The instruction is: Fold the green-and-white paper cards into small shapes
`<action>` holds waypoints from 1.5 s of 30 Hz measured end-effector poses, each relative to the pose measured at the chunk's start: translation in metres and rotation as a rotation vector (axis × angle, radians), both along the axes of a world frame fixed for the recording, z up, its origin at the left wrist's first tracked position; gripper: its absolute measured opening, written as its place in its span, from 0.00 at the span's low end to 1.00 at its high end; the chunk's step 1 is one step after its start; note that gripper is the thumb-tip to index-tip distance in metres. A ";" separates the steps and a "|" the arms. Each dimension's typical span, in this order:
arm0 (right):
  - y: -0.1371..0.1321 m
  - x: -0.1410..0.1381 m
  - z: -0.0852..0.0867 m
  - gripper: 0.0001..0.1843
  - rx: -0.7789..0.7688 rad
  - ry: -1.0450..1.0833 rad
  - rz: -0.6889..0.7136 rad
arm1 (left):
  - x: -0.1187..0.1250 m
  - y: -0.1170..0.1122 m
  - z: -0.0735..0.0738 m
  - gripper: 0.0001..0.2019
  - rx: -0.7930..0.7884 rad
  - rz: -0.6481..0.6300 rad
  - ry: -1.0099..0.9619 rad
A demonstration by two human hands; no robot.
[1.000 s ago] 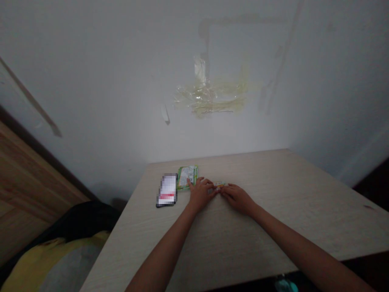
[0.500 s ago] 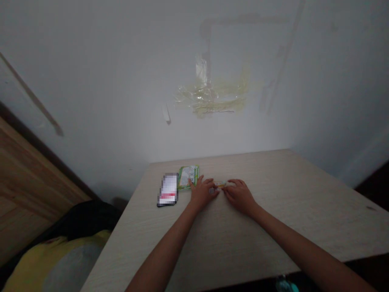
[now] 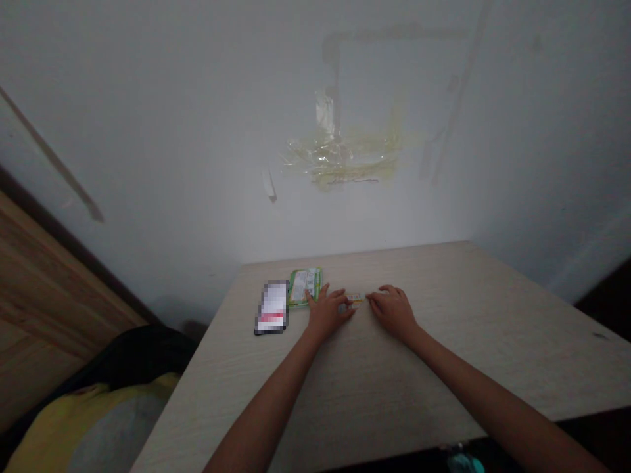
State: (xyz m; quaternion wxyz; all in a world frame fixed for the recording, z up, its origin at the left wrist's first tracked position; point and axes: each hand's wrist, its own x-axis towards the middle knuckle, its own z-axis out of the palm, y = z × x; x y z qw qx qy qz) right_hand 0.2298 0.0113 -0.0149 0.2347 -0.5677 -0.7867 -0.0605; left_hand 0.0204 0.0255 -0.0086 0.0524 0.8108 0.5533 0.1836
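A small flat packet with pale and yellow-orange printing lies on the table between my hands. My left hand has its thumb and forefinger closed on the packet's left end. Its other fingers are spread, the outermost lying at the edge of a green-and-white printed package. At the packet's right end, my right hand has its thumb and forefinger pinched together. Whatever is between those fingertips is too small to make out.
A phone with a blurred-out screen lies left of the green package. The pale wooden table meets a wall bearing strips of clear tape. Yellow-and-grey cloth is beyond the table's left edge.
My right hand has shifted slightly right, away from my left hand, and more of the packet's right part shows. The left hand stays in place.
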 end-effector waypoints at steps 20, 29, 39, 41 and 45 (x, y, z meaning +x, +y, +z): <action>0.008 0.008 -0.008 0.08 -0.042 0.304 0.217 | 0.000 -0.011 -0.001 0.12 0.107 -0.042 -0.028; 0.004 0.007 -0.010 0.08 -0.055 0.288 0.315 | 0.001 -0.012 -0.002 0.14 0.105 -0.016 -0.008; 0.006 0.001 -0.003 0.06 0.016 0.129 0.213 | 0.001 -0.011 -0.008 0.14 0.101 0.001 -0.023; 0.009 0.001 -0.005 0.06 0.037 0.111 0.172 | 0.001 -0.010 -0.009 0.14 0.108 -0.003 -0.027; 0.014 0.002 -0.005 0.06 0.049 0.081 0.112 | 0.001 -0.011 -0.006 0.14 0.091 0.002 -0.018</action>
